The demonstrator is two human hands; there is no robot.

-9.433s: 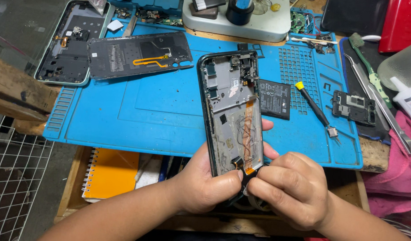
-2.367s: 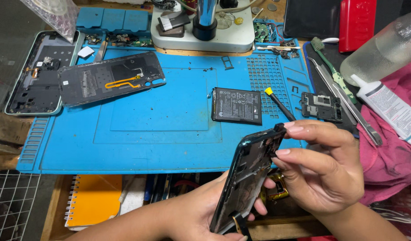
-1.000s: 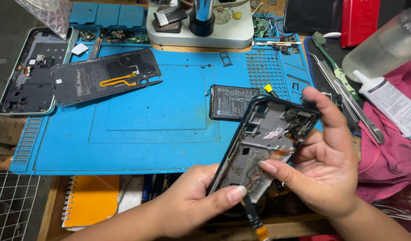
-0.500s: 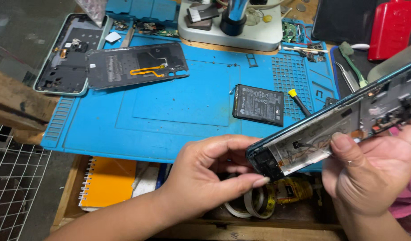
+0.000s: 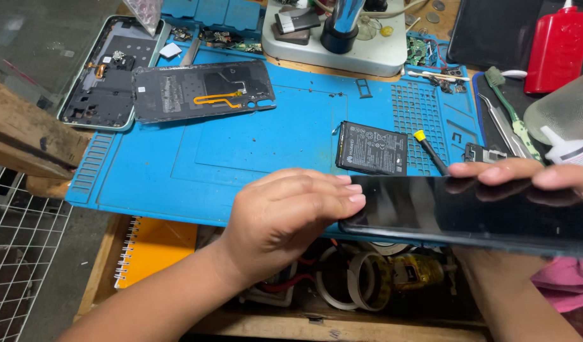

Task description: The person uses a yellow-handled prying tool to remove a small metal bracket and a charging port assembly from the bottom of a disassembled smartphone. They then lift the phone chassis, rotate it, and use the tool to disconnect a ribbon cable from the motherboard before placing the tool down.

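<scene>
Since half a second ago the phone [image 5: 481,212] has flipped: open chassis side was up, now the dark glass faces the camera and it lies nearly flat, running from centre out to 3 o'clock

Left hand [image 5: 285,221] is closed on the phone's near end, fingertips [image 5: 351,199] curled over the top edge of the glass. Right hand [image 5: 526,177] pinches the far long edge, fingers on top; the thumb is hidden below, so grip on that side is probably a clamp, can't confirm

Phone is in the air over the front lip of the blue mat [image 5: 241,139], above the tape rolls [image 5: 361,278] at 6 o'clock

To do this well: hold by the frame edges, keep pads off the glass, no twisting between the two hands since an emptied shell likely flexes. Keep it level and over the mat

Battery [image 5: 372,147] sits just past the phone at 12 o'clock, screwdriver [image 5: 431,152] beside it. Back cover [image 5: 203,90] and second open phone [image 5: 105,73] are at 10 o'clock, well apart
</scene>
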